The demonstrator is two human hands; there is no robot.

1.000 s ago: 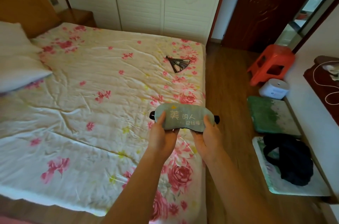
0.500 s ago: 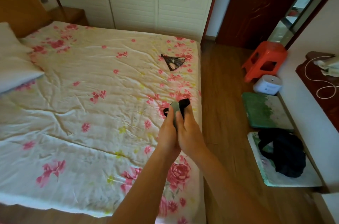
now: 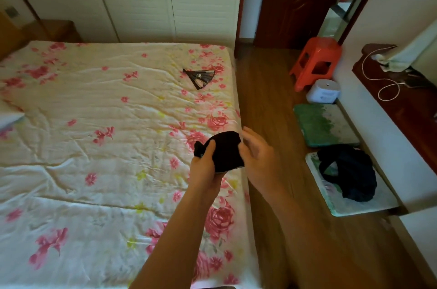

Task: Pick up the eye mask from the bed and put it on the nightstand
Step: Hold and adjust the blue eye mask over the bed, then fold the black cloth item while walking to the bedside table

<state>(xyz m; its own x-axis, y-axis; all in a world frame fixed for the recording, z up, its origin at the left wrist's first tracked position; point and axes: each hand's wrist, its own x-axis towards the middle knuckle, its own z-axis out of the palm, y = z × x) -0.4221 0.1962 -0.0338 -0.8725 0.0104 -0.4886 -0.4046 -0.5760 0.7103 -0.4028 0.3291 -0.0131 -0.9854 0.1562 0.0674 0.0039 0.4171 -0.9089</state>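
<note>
We are finding the eye mask bunched in the left hand, whose fingers are curling round it above the edge of the bed. The right hand is hovering just beside, fingers loosely spread. We are advising a firm one-handed carry to the nightstand at the far corner.

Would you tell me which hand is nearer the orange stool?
Right. The right hand is at the bed edge, on the stool side; the left hand, gripping the mask, is farther left.

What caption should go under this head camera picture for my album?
Left hand grips the dark eye mask over the flowery bed, right hand open beside it.
</note>
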